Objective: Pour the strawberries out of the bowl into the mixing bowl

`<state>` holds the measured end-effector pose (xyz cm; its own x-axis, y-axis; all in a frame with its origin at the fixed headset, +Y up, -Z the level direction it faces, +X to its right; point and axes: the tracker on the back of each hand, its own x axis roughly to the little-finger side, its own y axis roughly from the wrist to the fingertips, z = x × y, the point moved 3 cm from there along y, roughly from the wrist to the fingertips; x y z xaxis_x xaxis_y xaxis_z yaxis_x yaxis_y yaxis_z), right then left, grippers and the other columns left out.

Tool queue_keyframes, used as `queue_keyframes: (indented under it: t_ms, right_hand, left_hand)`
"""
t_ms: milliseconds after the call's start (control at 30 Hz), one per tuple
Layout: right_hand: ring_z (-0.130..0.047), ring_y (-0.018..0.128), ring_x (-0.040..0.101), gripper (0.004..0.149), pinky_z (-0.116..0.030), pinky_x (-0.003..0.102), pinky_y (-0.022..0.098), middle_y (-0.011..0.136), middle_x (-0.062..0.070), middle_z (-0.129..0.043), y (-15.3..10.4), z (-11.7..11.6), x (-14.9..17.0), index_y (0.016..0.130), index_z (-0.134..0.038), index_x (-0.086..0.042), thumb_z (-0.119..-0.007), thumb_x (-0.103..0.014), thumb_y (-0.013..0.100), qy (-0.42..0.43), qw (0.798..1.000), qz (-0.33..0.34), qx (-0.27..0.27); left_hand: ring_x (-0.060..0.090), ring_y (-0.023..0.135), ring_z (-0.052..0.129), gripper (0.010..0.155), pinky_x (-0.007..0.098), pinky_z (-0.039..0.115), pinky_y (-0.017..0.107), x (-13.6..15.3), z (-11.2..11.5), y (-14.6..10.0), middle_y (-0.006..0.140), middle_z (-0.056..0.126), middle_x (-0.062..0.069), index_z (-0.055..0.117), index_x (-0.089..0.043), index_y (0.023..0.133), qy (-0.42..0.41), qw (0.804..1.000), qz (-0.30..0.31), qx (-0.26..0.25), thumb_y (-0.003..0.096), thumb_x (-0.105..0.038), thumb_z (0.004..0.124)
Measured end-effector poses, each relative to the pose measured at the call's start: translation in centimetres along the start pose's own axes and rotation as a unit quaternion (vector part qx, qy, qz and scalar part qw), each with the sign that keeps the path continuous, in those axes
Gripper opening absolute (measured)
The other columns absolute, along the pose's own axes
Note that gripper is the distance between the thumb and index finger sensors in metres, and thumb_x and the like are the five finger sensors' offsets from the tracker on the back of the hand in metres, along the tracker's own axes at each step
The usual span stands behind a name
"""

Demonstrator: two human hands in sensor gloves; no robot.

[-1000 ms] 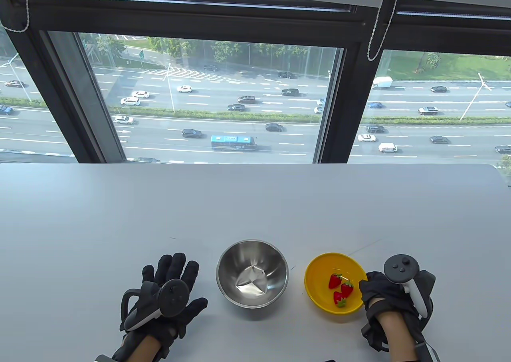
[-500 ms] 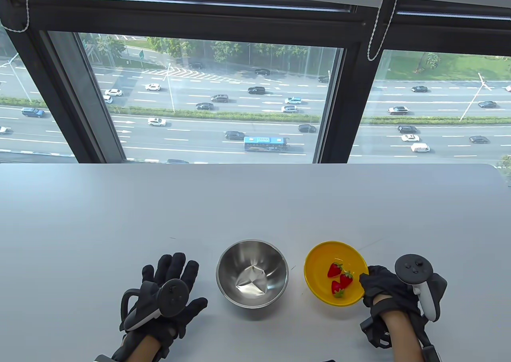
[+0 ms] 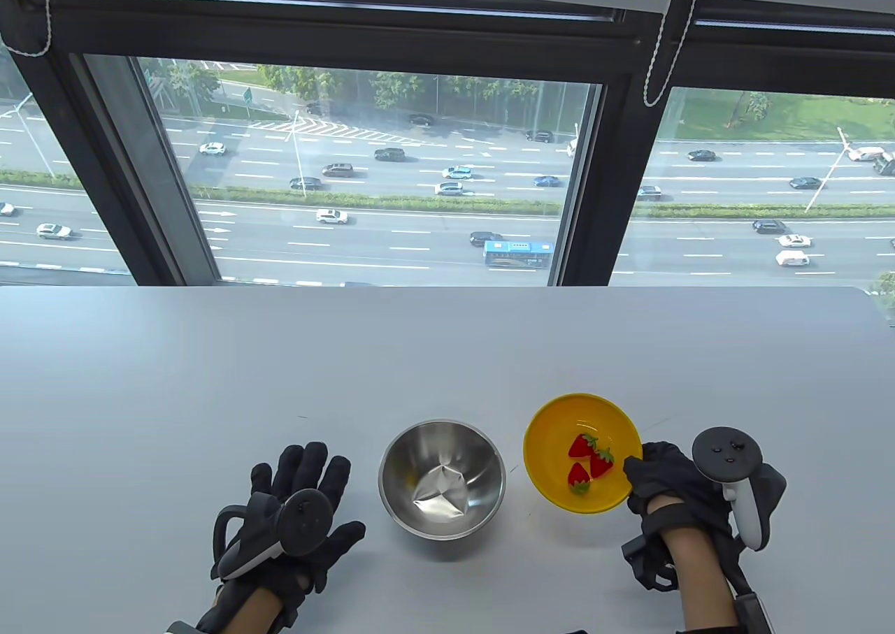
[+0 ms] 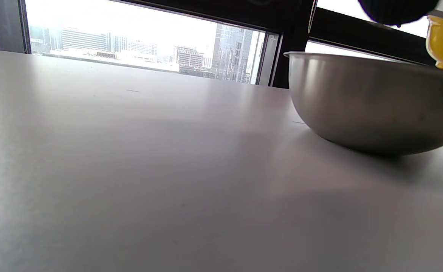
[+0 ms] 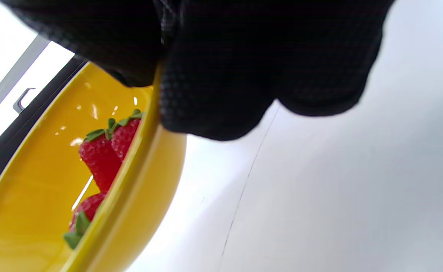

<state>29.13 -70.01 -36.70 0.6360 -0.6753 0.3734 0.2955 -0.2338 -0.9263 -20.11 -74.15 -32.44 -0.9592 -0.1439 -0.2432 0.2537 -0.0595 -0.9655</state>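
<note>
A yellow bowl (image 3: 552,428) with three strawberries (image 3: 589,462) is held above the table, tilted slightly left. My right hand (image 3: 647,477) grips its right rim; in the right wrist view the gloved fingers (image 5: 221,83) pinch the rim of the yellow bowl (image 5: 138,189) beside the strawberries (image 5: 100,158). The empty steel mixing bowl (image 3: 442,479) stands on the table to the left of the yellow bowl. It also shows in the left wrist view (image 4: 372,102). My left hand (image 3: 301,494) rests flat on the table with fingers spread, left of the mixing bowl and apart from it.
The grey table (image 3: 349,368) runs back to a large window (image 3: 377,173) at its far edge. A thin line marks the tabletop (image 5: 251,170) near the yellow bowl.
My right hand has lifted the yellow bowl off the table and moved it up and slightly left toward the mixing bowl. The left hand has not moved.
</note>
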Motion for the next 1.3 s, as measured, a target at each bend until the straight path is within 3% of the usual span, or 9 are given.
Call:
queue_keyframes:
  t_ms: [600,1300]
  right_hand:
    - [-0.104,0.033,0.011,0.051,-0.091,0.038,0.032,0.063,-0.002,-0.095,-0.3,-3.1,-6.6,0.082,-0.07,-0.019,-0.088,-0.044,0.04,0.018,0.999,0.027,-0.018]
    - [-0.107,0.041,0.013,0.049,-0.092,0.039,0.036,0.069,0.001,-0.093,-0.6,-8.1,-8.9,0.079,-0.071,-0.021,-0.09,-0.042,0.04,0.028,0.997,0.076,-0.015]
  left_hand:
    - [0.044,0.112,0.014,0.089,0.073,0.014,0.07,-0.1,0.1,0.0,0.119,0.01,0.007,0.027,-0.03,0.111,0.001,1.0,0.001,0.001,0.0401,-0.07,0.063]
    - [0.044,0.111,0.014,0.089,0.073,0.013,0.07,0.0,0.3,0.1,0.119,0.01,0.007,0.028,-0.03,0.111,0.0,1.0,-0.003,0.01,0.0402,-0.07,0.063]
